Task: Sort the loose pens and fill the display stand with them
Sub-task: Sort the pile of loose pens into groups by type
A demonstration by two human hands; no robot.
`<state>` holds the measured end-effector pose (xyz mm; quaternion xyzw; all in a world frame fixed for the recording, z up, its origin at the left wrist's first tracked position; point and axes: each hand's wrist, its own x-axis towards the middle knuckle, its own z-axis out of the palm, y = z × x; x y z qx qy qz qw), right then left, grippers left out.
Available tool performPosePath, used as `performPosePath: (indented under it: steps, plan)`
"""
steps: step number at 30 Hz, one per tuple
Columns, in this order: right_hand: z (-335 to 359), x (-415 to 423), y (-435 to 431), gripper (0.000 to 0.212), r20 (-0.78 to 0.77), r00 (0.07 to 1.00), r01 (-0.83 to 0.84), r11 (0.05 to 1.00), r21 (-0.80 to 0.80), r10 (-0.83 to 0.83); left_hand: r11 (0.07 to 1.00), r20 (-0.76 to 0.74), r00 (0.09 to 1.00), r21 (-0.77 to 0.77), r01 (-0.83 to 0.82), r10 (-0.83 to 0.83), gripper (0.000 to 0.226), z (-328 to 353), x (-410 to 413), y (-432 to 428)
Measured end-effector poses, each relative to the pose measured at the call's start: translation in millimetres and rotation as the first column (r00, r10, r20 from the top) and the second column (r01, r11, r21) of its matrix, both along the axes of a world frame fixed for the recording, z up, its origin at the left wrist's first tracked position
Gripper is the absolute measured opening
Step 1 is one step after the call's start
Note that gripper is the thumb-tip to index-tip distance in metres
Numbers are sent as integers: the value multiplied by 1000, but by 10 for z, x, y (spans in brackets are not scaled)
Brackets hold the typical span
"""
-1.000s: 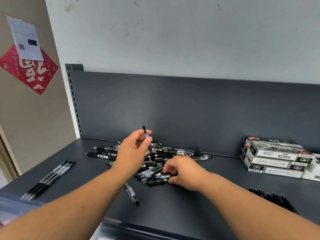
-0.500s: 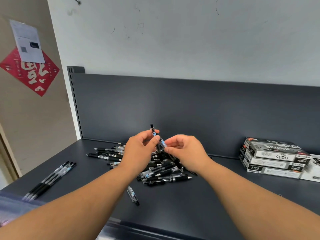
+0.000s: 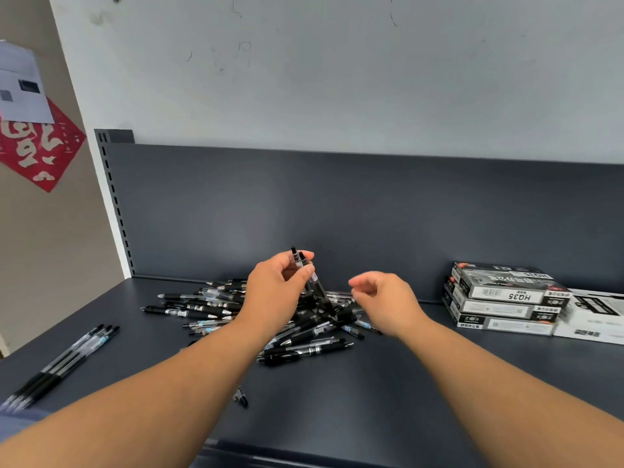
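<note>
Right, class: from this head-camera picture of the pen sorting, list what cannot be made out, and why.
1. Head view: the pen count in the loose pile of black-and-clear plastic pens; the left hand covers its middle.
2. Head view: the lone black pen near the front, mostly under the left forearm.
3. Head view: the white cardboard box, cut by the right edge.

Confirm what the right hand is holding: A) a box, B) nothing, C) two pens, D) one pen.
B: the right hand hangs loosely curled and empty beside the pile, while the left hand grips the pens.
</note>
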<state>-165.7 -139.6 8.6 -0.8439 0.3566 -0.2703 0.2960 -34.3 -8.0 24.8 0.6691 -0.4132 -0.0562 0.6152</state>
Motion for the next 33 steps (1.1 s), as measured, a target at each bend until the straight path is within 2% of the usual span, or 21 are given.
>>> performPosePath:
  steps: [3, 6, 17, 21, 26, 30, 33]
  plan:
    - [-140, -68, -27, 21, -214, 977, -10, 1000, 9, 11, 1000, 18, 1000, 0, -3, 3, 15, -11, -40, -44]
    - [-276, -56, -5, 22, -327, 945, -7, 999, -37, -6, 1000, 30, 999, -3, -16, 16, 15, -29, -68, -69]
    - [-230, -46, 84, 24, -417, 904, 45, 990, -133, -97, 999, 3, 999, -1, -46, 46, 16, -55, -56, -31]
    - [-189, -83, 117, 27, -314, 944, 106, 994, -14, -105, 999, 12, 999, 7, -41, 41, 16, -39, -93, -20]
    - [-209, -79, 180, 16, -129, 982, 160, 973, 169, -139, 999, 17, 999, 4, -35, 35, 17, -28, -122, 3]
    - [-73, -70, 194, 11, -10, 985, 171, 983, 67, -171, 999, 22, 999, -4, -37, 37, 16, 18, -98, 28]
    - [137, -60, 199, 10, 169, 974, 150, 989, 3, -148, 999, 12, 1000, -27, -24, 25, 16, 64, -80, 30]
